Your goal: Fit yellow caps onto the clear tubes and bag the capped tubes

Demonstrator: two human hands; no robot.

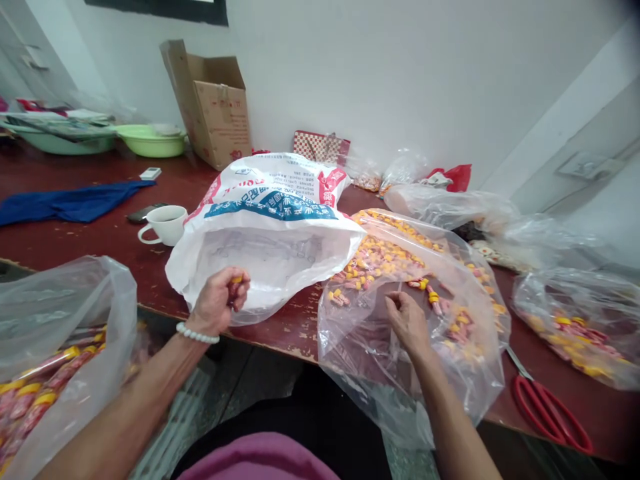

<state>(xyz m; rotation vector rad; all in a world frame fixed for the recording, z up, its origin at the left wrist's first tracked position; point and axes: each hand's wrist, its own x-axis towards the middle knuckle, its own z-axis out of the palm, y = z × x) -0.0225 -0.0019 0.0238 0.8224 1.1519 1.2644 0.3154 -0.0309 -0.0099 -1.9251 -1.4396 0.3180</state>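
My left hand (220,301), with a pale bead bracelet at the wrist, is closed around a small reddish piece with a yellow end, in front of the mouth of a white printed sack (270,250). Over a clear plastic bag (365,333) on the right, my right hand (407,320) has its thumb and fingertips together; whatever they may hold is too small to tell. Many small pink pieces with yellow caps (385,257) lie inside that bag. At the lower left another clear bag (107,293) holds longer pink-and-yellow pieces (45,400).
Red-handled scissors (550,410) lie at the table's right edge, near another filled bag (580,333). A white cup (167,225), blue cloth (75,202), cardboard box (223,120) and green basins (150,141) stand left and behind. More plastic bags (450,200) lie along the wall.
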